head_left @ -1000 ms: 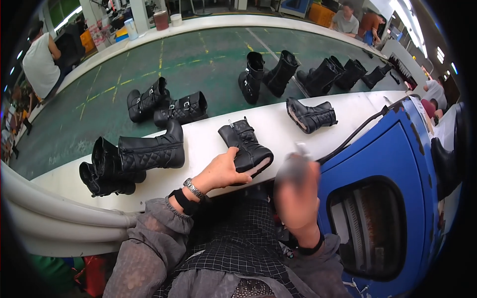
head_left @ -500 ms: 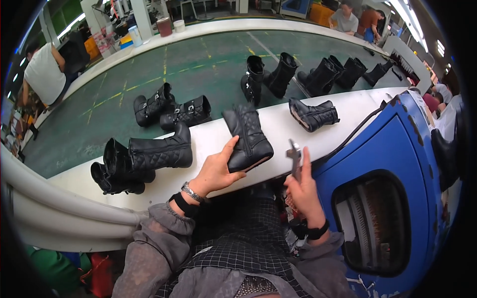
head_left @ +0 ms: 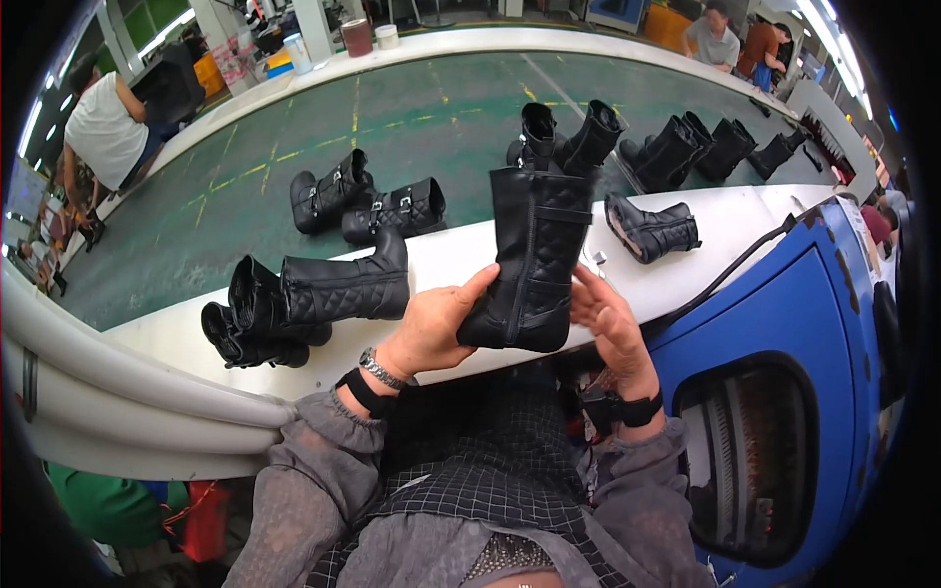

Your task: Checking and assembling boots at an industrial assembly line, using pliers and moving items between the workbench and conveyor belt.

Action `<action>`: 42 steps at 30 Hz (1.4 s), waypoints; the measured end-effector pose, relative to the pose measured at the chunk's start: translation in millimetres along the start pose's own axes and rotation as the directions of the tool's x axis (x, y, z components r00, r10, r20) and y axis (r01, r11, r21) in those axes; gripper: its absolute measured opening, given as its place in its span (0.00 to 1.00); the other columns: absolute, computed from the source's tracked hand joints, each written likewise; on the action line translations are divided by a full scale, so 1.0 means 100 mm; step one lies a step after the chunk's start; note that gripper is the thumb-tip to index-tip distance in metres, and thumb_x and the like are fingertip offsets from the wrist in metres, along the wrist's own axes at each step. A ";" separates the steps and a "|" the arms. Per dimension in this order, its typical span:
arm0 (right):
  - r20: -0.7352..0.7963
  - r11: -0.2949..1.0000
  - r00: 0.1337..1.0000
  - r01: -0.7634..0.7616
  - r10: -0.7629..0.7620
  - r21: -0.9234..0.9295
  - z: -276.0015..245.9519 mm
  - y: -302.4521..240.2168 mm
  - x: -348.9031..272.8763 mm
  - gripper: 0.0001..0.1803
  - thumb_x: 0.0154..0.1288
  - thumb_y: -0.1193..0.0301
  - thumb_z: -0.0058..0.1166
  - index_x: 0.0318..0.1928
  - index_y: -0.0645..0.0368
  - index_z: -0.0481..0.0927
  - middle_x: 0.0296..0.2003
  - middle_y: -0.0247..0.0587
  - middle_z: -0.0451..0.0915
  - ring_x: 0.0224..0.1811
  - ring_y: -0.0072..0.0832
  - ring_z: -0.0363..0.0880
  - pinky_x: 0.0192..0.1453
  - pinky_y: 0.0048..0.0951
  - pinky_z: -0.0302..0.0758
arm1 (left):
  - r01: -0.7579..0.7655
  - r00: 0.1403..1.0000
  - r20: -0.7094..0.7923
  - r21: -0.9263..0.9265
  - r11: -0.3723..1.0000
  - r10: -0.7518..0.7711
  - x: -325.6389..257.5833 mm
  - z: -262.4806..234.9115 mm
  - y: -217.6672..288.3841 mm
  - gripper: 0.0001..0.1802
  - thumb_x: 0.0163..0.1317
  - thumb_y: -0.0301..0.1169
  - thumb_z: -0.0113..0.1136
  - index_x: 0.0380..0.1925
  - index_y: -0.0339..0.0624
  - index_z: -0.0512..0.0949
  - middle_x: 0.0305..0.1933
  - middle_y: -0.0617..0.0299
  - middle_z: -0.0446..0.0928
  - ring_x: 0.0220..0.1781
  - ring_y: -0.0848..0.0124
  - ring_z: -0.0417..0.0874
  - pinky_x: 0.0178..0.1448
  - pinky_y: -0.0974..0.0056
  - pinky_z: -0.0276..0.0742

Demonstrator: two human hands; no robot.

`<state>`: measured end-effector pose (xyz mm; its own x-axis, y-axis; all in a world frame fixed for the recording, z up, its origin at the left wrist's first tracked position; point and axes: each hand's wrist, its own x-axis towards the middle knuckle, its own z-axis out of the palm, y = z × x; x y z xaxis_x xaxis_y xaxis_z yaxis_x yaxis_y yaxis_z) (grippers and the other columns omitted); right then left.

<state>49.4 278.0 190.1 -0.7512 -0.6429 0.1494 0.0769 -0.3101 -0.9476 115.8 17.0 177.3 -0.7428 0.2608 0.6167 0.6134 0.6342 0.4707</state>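
My left hand (head_left: 431, 328) grips a black quilted ankle boot (head_left: 534, 260) by its foot end, thumb along its side. The boot stands upright, shaft up, its long side zipper facing me. Beside its right edge is my right hand (head_left: 613, 318), palm partly showing; its fingertips are blurred and partly behind the boot. A small silver metal piece (head_left: 598, 258) shows just above those fingers; whether the hand holds it I cannot make out. Another black boot (head_left: 652, 227) lies on its side on the white bench (head_left: 446, 257), to the right.
Several black boots (head_left: 338, 286) cluster on the bench at left. More buckled boots (head_left: 402, 211) stand or lie on the green surface (head_left: 382, 147) beyond. At right is a blue machine (head_left: 833, 294) with a dark window; a white duct (head_left: 147, 382) curves at left. People work farther off.
The boot has been raised and turned upright, its zipper now towards me. My right hand has moved in beside it; the metal plier-like tool it held is now mostly out of sight.
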 end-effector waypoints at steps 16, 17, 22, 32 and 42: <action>-0.420 0.946 0.884 0.068 -0.204 -0.316 0.44 0.74 0.30 0.23 0.56 0.75 0.62 0.53 0.66 0.75 0.49 0.39 0.77 0.50 0.25 0.74 0.58 0.28 0.70 | 0.621 0.751 -0.208 -0.099 0.777 -0.627 -0.48 -0.47 0.16 0.11 0.52 0.24 0.63 0.37 0.35 0.77 0.33 0.56 0.78 0.34 0.69 0.79 0.39 0.67 0.76; -0.397 0.878 0.892 -0.001 -0.217 -0.480 0.43 0.70 0.30 0.20 0.56 0.75 0.63 0.50 0.66 0.77 0.47 0.39 0.79 0.49 0.25 0.76 0.56 0.28 0.71 | 0.680 0.689 -0.209 -0.145 0.718 -0.694 -0.57 -0.52 0.17 0.07 0.55 0.25 0.62 0.32 0.34 0.78 0.29 0.57 0.79 0.29 0.73 0.79 0.35 0.69 0.76; -0.441 0.894 0.894 -0.130 -0.082 -0.429 0.77 0.23 0.28 0.20 0.54 0.77 0.64 0.49 0.64 0.78 0.44 0.38 0.81 0.47 0.29 0.78 0.56 0.31 0.73 | 0.904 0.318 0.014 -0.306 0.299 -0.948 -1.16 -0.67 -0.03 0.11 0.60 0.31 0.65 0.35 0.32 0.79 0.31 0.64 0.79 0.32 0.78 0.78 0.38 0.72 0.76; -0.391 0.892 0.907 -0.038 -0.159 -0.451 0.42 0.50 0.34 0.31 0.57 0.79 0.63 0.61 0.64 0.69 0.51 0.41 0.76 0.51 0.28 0.75 0.58 0.30 0.72 | 0.477 0.348 -0.139 -0.825 0.303 -0.927 -0.65 -0.43 -0.19 0.23 0.62 0.34 0.65 0.54 0.35 0.73 0.54 0.56 0.75 0.52 0.67 0.80 0.51 0.63 0.81; -0.079 0.780 0.978 0.104 -0.192 -0.617 0.76 0.48 0.40 0.46 0.51 0.74 0.68 0.68 0.62 0.57 0.52 0.50 0.76 0.42 0.35 0.84 0.44 0.31 0.81 | 0.672 0.616 -0.265 -0.316 0.670 -0.742 -0.45 0.04 0.12 0.25 0.55 0.34 0.70 0.51 0.37 0.76 0.44 0.55 0.82 0.39 0.66 0.85 0.44 0.65 0.79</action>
<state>72.8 184.4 171.8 -0.8011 -0.5143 0.3061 -0.4225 0.1237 -0.8979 155.9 16.2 152.6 -0.8416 -0.5027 0.1974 -0.0034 0.3704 0.9289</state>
